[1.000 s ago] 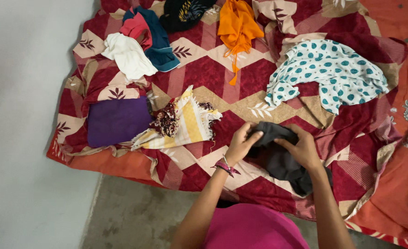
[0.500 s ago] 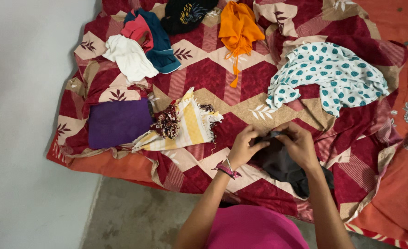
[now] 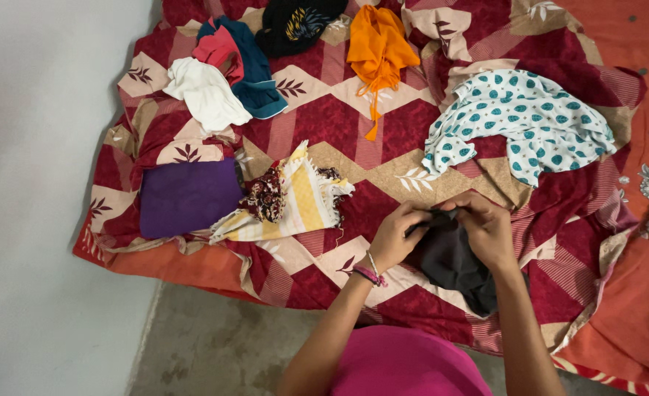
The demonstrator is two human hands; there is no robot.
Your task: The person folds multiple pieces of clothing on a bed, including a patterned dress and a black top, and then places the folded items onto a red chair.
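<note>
Both my hands grip the top edge of a dark grey garment (image 3: 453, 260) that lies bunched on the red patterned bedspread (image 3: 405, 128) near its front edge. My left hand (image 3: 398, 235), with a bracelet at the wrist, pinches the cloth from the left. From the right, my right hand (image 3: 486, 227) holds the same edge, the fingers of the two hands close together.
On the spread lie a folded purple cloth (image 3: 188, 196), a yellow striped cloth (image 3: 299, 198), a white and teal dotted garment (image 3: 530, 121), an orange garment (image 3: 379, 48), a black one (image 3: 295, 22), and white, pink and teal clothes (image 3: 221, 73). Grey floor (image 3: 207, 345) lies below, a pale wall (image 3: 38, 147) at the left.
My hands have drawn closer together on the dark garment's upper edge and bunched it. The other clothes have not moved.
</note>
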